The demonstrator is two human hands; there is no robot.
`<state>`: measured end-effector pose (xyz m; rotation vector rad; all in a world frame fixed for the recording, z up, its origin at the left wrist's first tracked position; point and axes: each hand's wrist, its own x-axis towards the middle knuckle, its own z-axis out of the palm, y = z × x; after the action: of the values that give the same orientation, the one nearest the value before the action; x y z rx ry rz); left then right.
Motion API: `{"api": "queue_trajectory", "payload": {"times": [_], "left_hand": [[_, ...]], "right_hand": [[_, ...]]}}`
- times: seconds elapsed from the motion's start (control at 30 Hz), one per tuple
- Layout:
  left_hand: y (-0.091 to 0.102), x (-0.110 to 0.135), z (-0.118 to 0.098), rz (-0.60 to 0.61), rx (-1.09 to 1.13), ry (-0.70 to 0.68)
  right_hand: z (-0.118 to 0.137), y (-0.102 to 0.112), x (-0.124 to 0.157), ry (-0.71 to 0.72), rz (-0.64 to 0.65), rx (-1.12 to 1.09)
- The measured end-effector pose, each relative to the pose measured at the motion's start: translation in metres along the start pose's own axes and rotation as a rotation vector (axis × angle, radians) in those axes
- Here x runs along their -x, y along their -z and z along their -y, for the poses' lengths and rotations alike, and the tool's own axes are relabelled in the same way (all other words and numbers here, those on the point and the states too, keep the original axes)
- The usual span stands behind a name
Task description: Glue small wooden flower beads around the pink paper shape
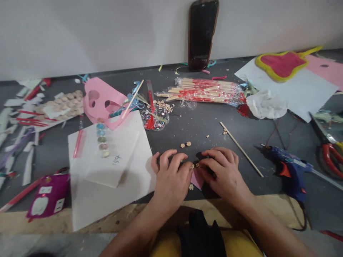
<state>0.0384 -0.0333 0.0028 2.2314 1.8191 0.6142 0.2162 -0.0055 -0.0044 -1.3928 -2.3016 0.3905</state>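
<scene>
My left hand (pixel 173 175) and my right hand (pixel 226 175) meet near the table's front edge. Between thumb and fingers, each pinches a small flower-shaped wooden bead (pixel 192 166), and the two beads almost touch. Under the fingertips lies a small pink paper piece (pixel 197 178), mostly covered by my hands. One more flower bead (pixel 191 187) rests beside my left thumb. Just beyond my fingers sits a pair of the same beads (pixel 185 144). To the right of my right hand, a thin wooden stick (pixel 241 149) lies slanted on the dark table.
White sheets (pixel 112 200) and a purple felt pouch (pixel 49 196) lie left. Behind are a pink cut-out (pixel 103 100), wrapped chopsticks (pixel 203 91) and a phone (pixel 203 35) leaning on the wall. A blue glue gun (pixel 292 171) and red-handled scissors (pixel 328 150) are right.
</scene>
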Motion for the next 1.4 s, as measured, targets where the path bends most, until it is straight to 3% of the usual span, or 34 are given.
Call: {"api": "queue_trajectory", "payload": {"times": [0.47, 1.4], "left_hand": [[-0.0023, 0.0001, 0.0018, 0.047, 0.037, -0.028], [-0.0033, -0.0003, 0.0008, 0.048, 0.044, -0.016]], "right_hand": [[-0.0005, -0.0007, -0.0003, 0.002, 0.052, 0.021], [-0.0002, 0.0004, -0.0006, 0.011, 0.026, 0.005]]}}
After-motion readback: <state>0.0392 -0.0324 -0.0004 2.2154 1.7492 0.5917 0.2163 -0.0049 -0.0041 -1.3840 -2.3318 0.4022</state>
